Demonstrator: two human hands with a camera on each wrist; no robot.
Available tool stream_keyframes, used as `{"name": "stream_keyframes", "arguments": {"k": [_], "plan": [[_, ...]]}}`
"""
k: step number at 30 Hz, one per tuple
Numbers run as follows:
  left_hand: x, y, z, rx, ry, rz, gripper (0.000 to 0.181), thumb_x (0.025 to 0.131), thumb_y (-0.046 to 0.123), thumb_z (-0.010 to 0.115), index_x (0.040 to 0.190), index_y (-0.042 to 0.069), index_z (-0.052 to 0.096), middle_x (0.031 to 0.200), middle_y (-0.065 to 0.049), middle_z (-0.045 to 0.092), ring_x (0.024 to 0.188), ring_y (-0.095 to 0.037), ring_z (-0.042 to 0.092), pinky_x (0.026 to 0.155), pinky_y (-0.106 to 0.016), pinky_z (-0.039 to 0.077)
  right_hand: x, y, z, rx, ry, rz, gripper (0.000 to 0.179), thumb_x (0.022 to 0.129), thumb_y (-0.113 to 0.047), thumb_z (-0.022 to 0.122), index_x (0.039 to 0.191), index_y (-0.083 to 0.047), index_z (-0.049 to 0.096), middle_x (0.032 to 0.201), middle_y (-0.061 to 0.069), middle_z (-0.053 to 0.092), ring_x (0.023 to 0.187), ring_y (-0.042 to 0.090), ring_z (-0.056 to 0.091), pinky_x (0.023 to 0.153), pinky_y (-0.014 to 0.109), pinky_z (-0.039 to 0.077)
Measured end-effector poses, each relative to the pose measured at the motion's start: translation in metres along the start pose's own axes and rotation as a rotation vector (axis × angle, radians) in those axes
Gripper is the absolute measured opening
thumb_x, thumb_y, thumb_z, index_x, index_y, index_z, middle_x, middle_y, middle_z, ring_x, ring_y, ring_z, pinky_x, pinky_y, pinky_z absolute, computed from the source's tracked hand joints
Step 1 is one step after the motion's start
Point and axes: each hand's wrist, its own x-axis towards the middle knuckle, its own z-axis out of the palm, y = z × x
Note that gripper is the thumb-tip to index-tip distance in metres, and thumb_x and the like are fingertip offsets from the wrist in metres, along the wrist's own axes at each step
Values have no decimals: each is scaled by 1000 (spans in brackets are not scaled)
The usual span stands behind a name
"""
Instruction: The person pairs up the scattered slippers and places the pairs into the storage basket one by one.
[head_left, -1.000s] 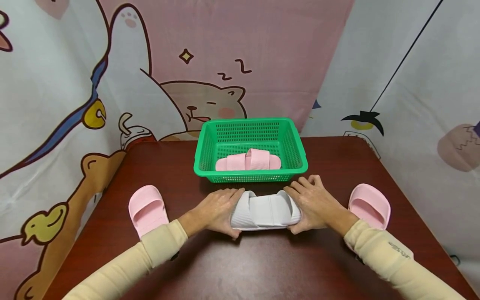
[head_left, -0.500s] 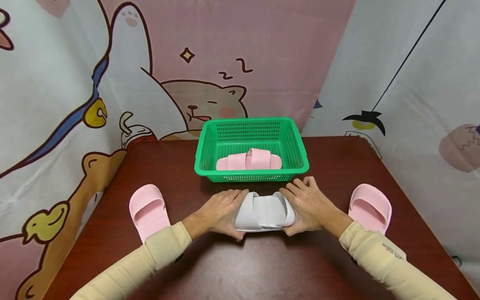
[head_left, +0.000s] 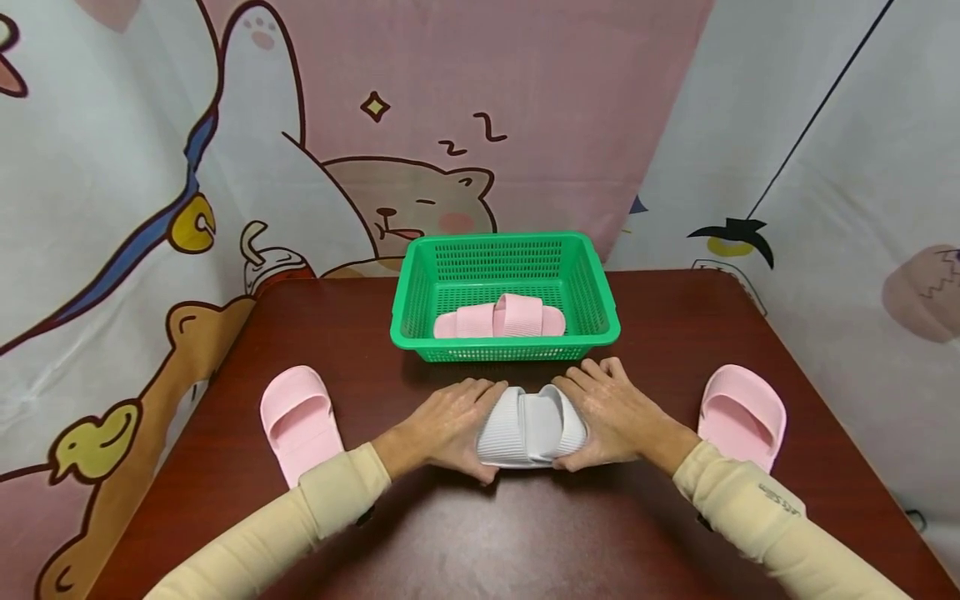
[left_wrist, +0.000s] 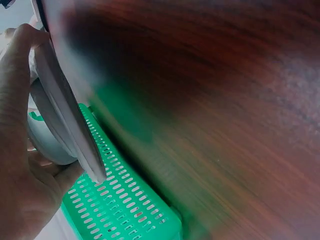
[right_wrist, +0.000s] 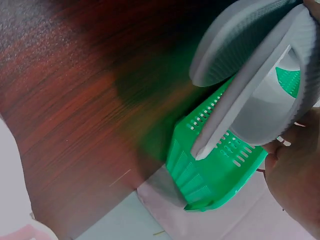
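Two white slide slippers meet end to end over the table's middle, and their straps look closely drawn together. My left hand [head_left: 457, 429] grips the left white slipper [head_left: 502, 429], thumb at the near edge and fingers over the far side. On the other side my right hand [head_left: 607, 412] holds the right white slipper [head_left: 573, 423] the same way. In the right wrist view the sole of one slipper [right_wrist: 250, 85] overlaps the other slipper [right_wrist: 217, 62]. The left wrist view shows the left hand [left_wrist: 22, 150] around a sole [left_wrist: 65, 105], seen edge-on above the tabletop.
Behind the hands stands a green plastic basket [head_left: 506, 354] with a pair of pink slippers [head_left: 476, 321] inside. A single pink slipper [head_left: 300, 417] lies at the left of the dark red table [head_left: 480, 542], another pink slipper [head_left: 742, 417] at the right. Patterned cloth [head_left: 585, 108] hangs around.
The hands have moved closer together, sliding the two white slippers further into each other, so the gap between their straps has narrowed. The basket and pink slippers stay put.
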Motion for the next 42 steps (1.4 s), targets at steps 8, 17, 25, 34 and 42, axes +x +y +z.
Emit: {"name": "stream_keyframes", "arguments": {"k": [8,17,25,34,42], "plan": [[1,-1,-1,-36,63,43,120,42,75,63,136,5,36,115,-4,49,98,-16,48,81,-30,44,0,-2,-1,29,29,-6,97,50,-85,54,111,-10,58,97,0,52,87,20,41,73,44,26],[-1,6,-6,-94,103,83,118,40,73,66,134,7,38,116,-3,49,98,-15,49,79,-28,45,1,-18,-11,67,58,11,97,47,-85,56,109,-10,58,96,0,50,87,19,39,70,41,27],[-1,12,-11,-58,109,105,118,40,73,64,133,5,40,114,-4,48,96,-15,48,79,-28,44,4,-30,-7,110,35,68,99,43,-84,60,109,-10,55,97,-1,45,86,18,36,67,37,27],[-1,7,-14,-86,93,94,116,43,73,65,133,5,39,116,-3,48,101,-14,46,84,-27,41,8,-27,-7,131,47,73,102,43,-84,60,113,-10,53,101,-1,45,90,19,36,69,38,27],[1,-1,-20,-54,94,79,111,48,81,57,129,7,43,114,-1,51,104,-16,43,86,-32,37,12,-26,-15,116,77,79,109,48,-82,60,123,-4,50,110,4,50,99,20,37,77,39,30]]}}
